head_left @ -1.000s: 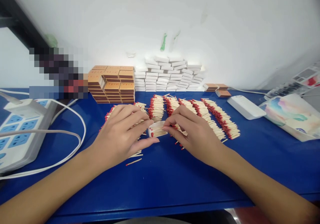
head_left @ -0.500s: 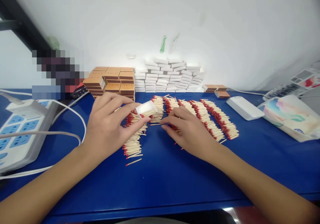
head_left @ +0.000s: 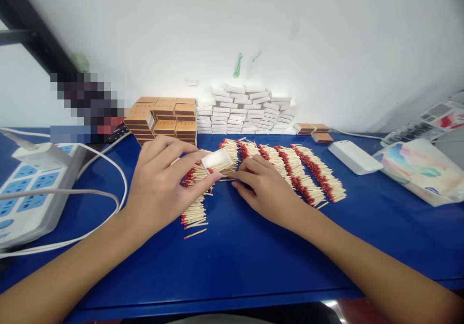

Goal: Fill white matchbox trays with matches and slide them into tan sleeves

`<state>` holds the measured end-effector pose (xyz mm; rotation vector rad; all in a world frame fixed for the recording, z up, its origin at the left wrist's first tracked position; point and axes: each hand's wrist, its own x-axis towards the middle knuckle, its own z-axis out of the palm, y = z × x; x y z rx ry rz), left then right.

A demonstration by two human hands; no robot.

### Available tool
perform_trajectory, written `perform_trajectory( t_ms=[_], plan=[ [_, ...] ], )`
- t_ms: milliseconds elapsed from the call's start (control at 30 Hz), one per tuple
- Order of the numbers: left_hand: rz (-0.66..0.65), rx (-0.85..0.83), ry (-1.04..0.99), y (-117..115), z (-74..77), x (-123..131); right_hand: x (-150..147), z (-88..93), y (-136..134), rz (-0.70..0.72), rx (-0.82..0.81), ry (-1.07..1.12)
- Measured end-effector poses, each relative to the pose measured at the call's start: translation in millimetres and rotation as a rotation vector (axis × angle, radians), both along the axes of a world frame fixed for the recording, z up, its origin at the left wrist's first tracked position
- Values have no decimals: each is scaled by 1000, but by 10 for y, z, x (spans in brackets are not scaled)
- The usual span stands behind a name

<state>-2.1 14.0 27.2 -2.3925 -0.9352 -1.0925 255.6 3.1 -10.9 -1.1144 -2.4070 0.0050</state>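
My left hand (head_left: 163, 186) pinches a small white matchbox tray (head_left: 217, 161) between thumb and fingers, just above the blue table (head_left: 253, 246). The tray holds matches. My right hand (head_left: 266, 189) lies palm down beside it, fingers curled onto the rows of red-tipped matches (head_left: 308, 172), fingertips close to the tray. More matches (head_left: 194, 203) lie in a strip under and in front of my left hand. One single match (head_left: 195, 233) lies apart, nearer to me.
Stacked brown matchbox sleeves (head_left: 163, 119) and white trays (head_left: 246, 109) line the wall. A white power strip (head_left: 32, 189) with cables sits at left. A white flat device (head_left: 355, 156) and a colourful packet (head_left: 420, 169) lie at right. Loose brown boxes (head_left: 313, 131) rest behind the matches.
My left hand lifted the tray from the table centre up and slightly left, uncovering the strip of matches beneath. My right hand let go of the tray and settled on the matches.
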Motion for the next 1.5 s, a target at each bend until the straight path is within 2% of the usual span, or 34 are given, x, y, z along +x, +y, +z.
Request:
perform_trajectory(
  t_ms=[700,967,1267,1500],
  plan=[
    [-8,32,41,-17,8,14,-16,8,57,12,-7,-52],
    [-28,45,61,5,-8,8,-24,33,56,-13,30,-191],
    [0,-16,121,40,-52,-3,39,60,24,26,5,-136],
    [-23,6,135,47,-55,-5,1,60,16,29,-4,-131]
  ],
)
